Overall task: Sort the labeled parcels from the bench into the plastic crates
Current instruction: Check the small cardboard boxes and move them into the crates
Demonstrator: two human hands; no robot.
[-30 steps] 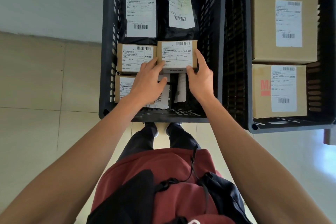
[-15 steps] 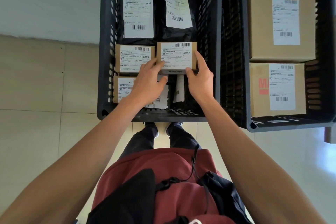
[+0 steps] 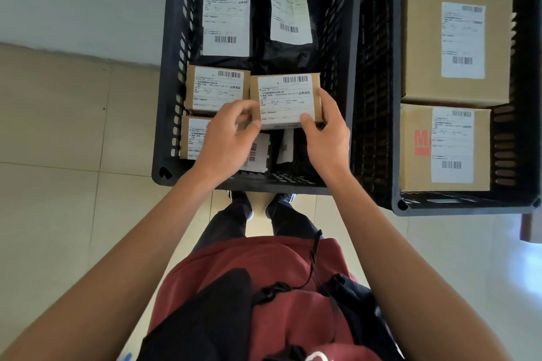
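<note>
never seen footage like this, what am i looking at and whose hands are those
No machine here: a person wears a camera on their head, looking down, so you see their own arms, red top and feet. On the tiled floor stand two black plastic crates. The left crate holds black mailer bags and small labeled cardboard boxes. The right crate holds two larger cardboard boxes. The left hand and right hand grip one small labeled box by its sides, inside the left crate. Whether it rests on something is not clear.
</note>
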